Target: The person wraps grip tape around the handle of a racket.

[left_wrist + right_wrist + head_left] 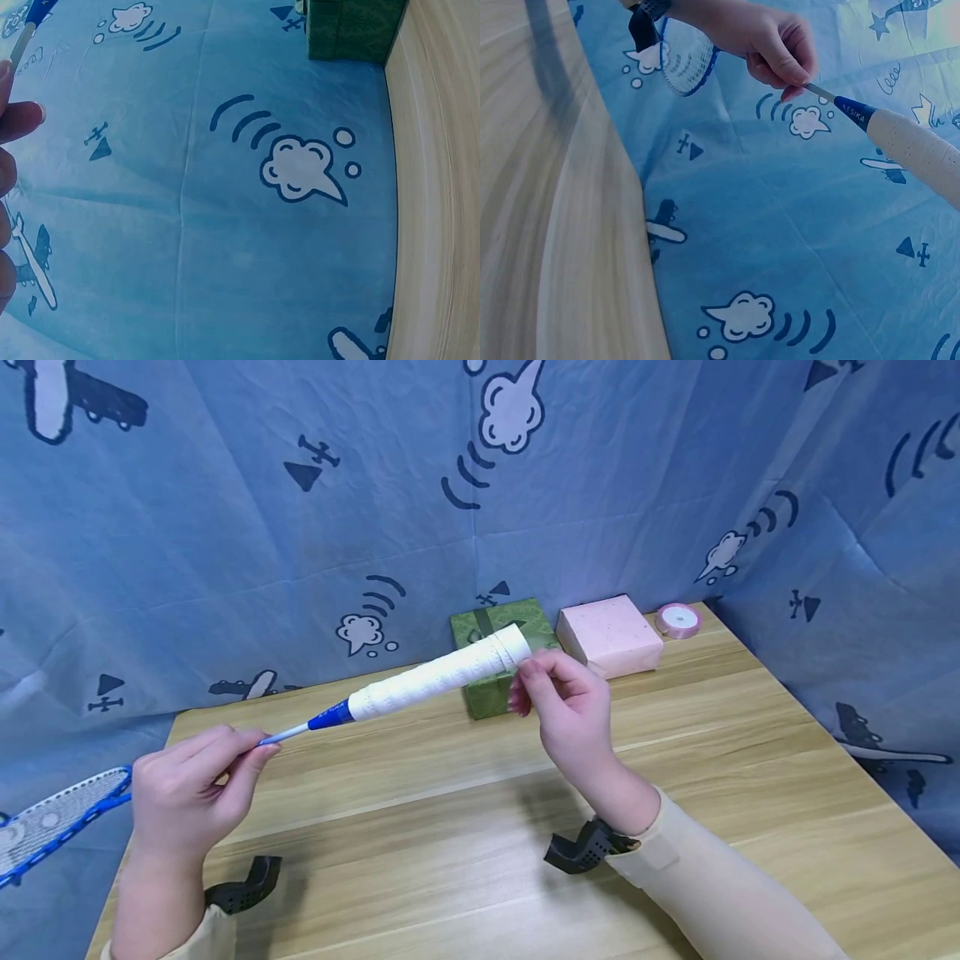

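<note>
A badminton racket [438, 683] is held up above the table, its white wrapped handle tilted toward the upper right and its blue-framed strung head at the far left. My left hand [197, 781] pinches the thin shaft between thumb and fingers, just below the blue cone. At the butt end of the handle, my right hand [572, 706] pinches the rim with thumb and forefinger; its other fingers are curled and partly hidden. The right wrist view shows the left hand [776, 49] on the shaft. Only fingertips [21, 120] appear in the left wrist view.
On the wooden table [420, 852], a green box [491, 697] with a ribbon stands behind the handle. Beside it are a pink wrapped box [611, 635] and a pink ribbon spool [678, 620]. A blue patterned curtain [225, 527] hangs along the table's back and right edges.
</note>
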A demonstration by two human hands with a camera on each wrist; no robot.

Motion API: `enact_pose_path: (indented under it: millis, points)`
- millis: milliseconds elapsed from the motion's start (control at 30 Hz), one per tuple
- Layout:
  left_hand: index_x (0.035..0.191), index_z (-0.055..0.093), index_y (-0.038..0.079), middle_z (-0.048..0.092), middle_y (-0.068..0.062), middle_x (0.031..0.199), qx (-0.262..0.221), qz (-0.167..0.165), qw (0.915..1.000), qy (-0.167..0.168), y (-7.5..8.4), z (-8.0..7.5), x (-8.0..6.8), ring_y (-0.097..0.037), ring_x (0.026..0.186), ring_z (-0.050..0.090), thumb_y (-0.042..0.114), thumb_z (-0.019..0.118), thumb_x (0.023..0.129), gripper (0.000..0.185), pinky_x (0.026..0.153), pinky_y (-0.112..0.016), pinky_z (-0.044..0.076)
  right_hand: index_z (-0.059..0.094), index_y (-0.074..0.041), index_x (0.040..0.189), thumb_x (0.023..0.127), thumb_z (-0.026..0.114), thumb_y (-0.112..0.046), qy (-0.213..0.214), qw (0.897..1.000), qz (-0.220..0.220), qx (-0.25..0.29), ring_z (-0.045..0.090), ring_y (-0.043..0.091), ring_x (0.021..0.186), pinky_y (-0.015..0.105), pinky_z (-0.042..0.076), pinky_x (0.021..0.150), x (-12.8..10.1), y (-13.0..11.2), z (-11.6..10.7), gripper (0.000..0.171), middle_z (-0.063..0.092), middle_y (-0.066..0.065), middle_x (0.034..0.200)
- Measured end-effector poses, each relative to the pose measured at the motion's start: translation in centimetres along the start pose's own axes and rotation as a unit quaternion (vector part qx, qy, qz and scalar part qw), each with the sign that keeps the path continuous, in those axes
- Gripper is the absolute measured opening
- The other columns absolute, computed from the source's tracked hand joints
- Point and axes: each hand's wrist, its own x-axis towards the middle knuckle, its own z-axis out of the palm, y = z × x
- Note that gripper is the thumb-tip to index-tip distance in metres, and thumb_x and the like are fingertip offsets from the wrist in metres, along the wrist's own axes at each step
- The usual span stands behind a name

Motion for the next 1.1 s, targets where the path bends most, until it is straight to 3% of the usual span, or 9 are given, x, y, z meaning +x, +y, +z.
enact_pose_path:
  millis: [167, 400, 700, 1100]
  points:
    - [0.067, 0.07, 0.0, 0.05, 0.002, 0.053, -0.011, -0.002, 0.9999, -0.006, -0.14, -0.01, -0.1, -0.001, 0.045, 0.031, 0.039, 0.064, 0.103, 0.053, 0.041, -0.019, 0.021, 0.057, 0.016, 0.081, 0.103, 0.064, -0.011, 0.006, 1.0, 0.005, -0.011, 0.06, 0.011, 0.061, 0.023, 0.051, 0.055, 0.0, 0.0, -0.02, 0.035, 0.064, -0.002, 0.076]
    - [0.071, 0.072, 0.001, 0.052, 0.003, 0.056, -0.01, -0.008, 0.9991, -0.04, -0.38, -0.04, -0.27, 0.0, 0.047, 0.033, 0.04, 0.062, 0.104, 0.052, 0.043, -0.017, 0.025, 0.056, 0.017, 0.087, 0.102, 0.058, 0.003, -0.013, 0.999, -0.009, 0.028, 0.062, 0.014, 0.065, 0.025, 0.052, 0.056, -0.04, -0.13, -0.17, 0.02, 0.067, 0.001, 0.082]
    - [0.074, 0.073, 0.002, 0.054, 0.004, 0.059, -0.013, -0.015, 0.9977, -0.065, -0.64, -0.31, -0.65, -0.001, 0.048, 0.034, 0.04, 0.061, 0.104, 0.05, 0.045, -0.015, 0.027, 0.055, 0.016, 0.086, 0.103, 0.066, -0.015, -0.015, 1.0, -0.018, 0.018, 0.059, 0.015, 0.065, 0.024, 0.05, 0.056, 0.06, -0.25, -0.14, 0.037, 0.065, 0.002, 0.081]
    - [0.075, 0.073, 0.002, 0.057, 0.003, 0.06, -0.006, -0.016, 0.9965, -0.081, -0.49, -0.43, -0.81, 0.001, 0.047, 0.035, 0.041, 0.059, 0.106, 0.052, 0.044, -0.015, 0.029, 0.055, 0.015, 0.086, 0.103, 0.064, -0.009, -0.004, 1.0, -0.024, 0.004, 0.058, 0.015, 0.065, 0.023, 0.048, 0.055, 0.04, -0.25, -0.11, 0.031, 0.065, 0.001, 0.082]
